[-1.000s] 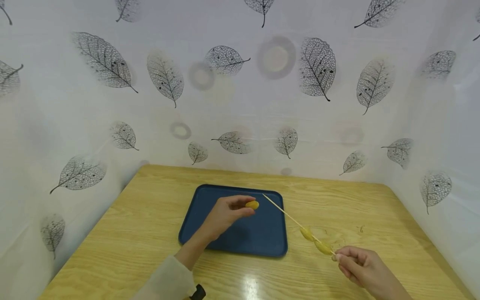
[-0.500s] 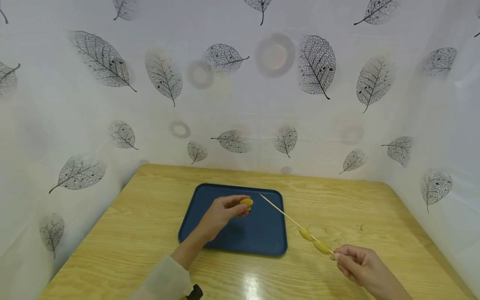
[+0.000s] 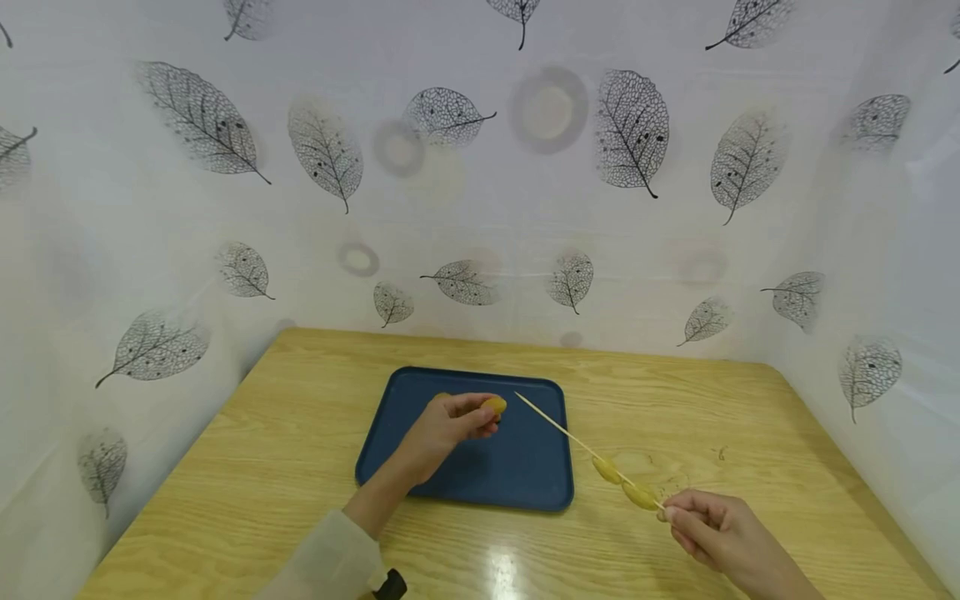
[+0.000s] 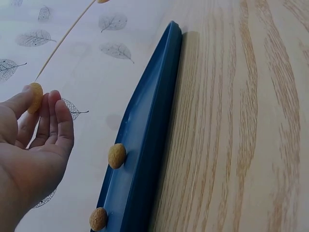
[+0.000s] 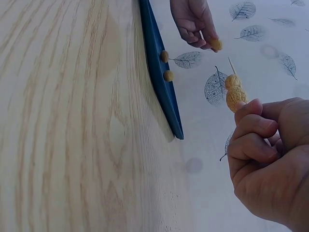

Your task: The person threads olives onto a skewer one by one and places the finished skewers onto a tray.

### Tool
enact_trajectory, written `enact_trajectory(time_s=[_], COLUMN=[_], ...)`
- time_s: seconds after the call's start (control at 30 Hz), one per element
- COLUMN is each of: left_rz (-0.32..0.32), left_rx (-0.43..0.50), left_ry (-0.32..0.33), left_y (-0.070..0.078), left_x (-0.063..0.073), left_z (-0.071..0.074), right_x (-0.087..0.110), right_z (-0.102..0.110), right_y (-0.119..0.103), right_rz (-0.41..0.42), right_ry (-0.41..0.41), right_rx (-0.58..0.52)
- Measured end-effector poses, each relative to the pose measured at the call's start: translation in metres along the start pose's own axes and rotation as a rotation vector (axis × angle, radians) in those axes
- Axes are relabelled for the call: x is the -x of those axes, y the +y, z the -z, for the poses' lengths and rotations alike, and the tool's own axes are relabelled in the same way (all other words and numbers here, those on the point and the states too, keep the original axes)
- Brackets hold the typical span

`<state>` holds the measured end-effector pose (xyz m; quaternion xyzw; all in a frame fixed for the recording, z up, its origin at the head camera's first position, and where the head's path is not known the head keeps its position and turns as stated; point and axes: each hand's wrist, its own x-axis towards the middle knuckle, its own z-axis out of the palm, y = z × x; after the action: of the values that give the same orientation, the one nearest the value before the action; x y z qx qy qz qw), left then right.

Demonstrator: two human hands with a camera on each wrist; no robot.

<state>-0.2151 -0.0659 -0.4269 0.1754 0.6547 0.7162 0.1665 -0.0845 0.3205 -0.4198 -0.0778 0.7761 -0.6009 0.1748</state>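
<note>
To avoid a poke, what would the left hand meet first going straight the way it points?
Likely the skewer, at its bare pointed end, beyond the yellow piece the left hand pinches, though depth is unclear.

Hands hold skewer and loose yellow piece, apart.

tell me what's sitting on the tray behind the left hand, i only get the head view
Observer: The left wrist view shows one tan piece and another tan piece on the blue tray.
Operator: are those two touching each other
Observer: No, the left wrist view shows a gap between them.
Operator: ok and what's the surface like on the stuff on the stick, too small for me to see
Observer: Bumpy and wrinkled: the right wrist view shows that on the yellow piece nearest the right hand, threaded on the stick.
</note>
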Motion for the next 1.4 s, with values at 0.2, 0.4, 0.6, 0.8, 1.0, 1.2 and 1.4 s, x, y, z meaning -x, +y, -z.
enact_trajectory(time_s=[0.2,0.4,0.6,0.8,1.0,1.2,1.4], left_rz=[0.0,-0.005,-0.034,-0.041,-0.036,-0.019,-0.012], left_rx=[0.062,0.147,0.133,0.086,0.067,0.073,0.087], left_ry=[-0.008,0.002,0.006,0.0,0.009,0.014,0.008], left_y=[-0.002,-0.0019,-0.0015,-0.0026,-0.0045,-0.0042,-0.0035], left_x=[0.0028,0.0044,0.0048,0.0049,0.0052,0.0058,0.0061], left_z=[0.0008,0.0006,0.0,0.0005,0.0017,0.0019,0.0019], right_x=[0.001,0.0025,0.0028,0.0026,0.0021,0.0008,-0.0004], right_z=[-0.0012,-0.0006,-0.0001,-0.0015,-0.0044,-0.0064,-0.0055], right_y=[0.0012,0.0033,0.0047,0.0033,-0.0001,-0.0009,0.0024], right_rz=[0.003,0.068,0.103,0.098,0.034,0.031,0.048], right_ry=[-0.018,-0.068,-0.129,-0.134,-0.139,-0.155,-0.157], right_rx=[-0.014,-0.047,-0.093,-0.097,-0.095,-0.088,-0.078])
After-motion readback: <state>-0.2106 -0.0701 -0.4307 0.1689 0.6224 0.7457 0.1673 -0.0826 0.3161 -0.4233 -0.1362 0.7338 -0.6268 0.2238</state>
